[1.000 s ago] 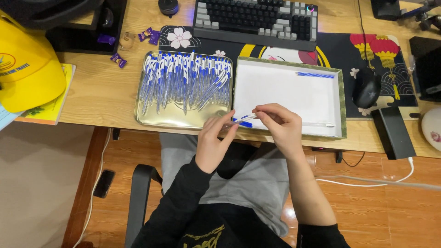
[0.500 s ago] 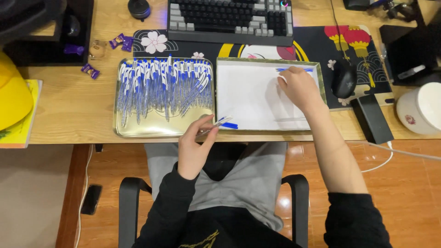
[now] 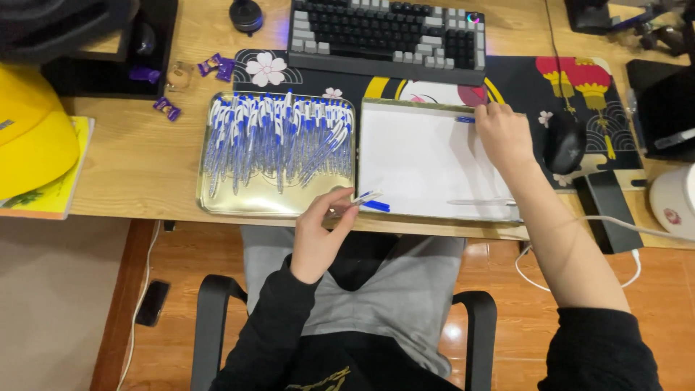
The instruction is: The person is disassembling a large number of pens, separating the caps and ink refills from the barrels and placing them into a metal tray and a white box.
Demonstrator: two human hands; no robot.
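Overhead view of a seated person at a wooden surface [image 3: 137,166]. The left hand [image 3: 318,235] is closed around a blue-and-white pen [image 3: 367,196], pinched between thumb and fingertips just above the near edge of the surface, at the seam between two trays. The right hand [image 3: 501,134] reaches to the far right corner of the white tray [image 3: 427,163], fingers curled down onto a small blue pen part [image 3: 465,119] lying at the tray's far rim; whether it grips the part or only touches it cannot be told. A clear pen barrel [image 3: 478,202] lies near the white tray's near edge, and a blue cap [image 3: 376,207] rests just beside the held pen. The gold tray [image 3: 217,206], touching the white one on its left, holds a dense row of blue-and-white pens [image 3: 279,141]. Behind both trays stands a keyboard [image 3: 387,36]; a computer mouse [image 3: 563,143] sits just right of the right hand. A yellow hard hat [image 3: 32,137] lies at far left.
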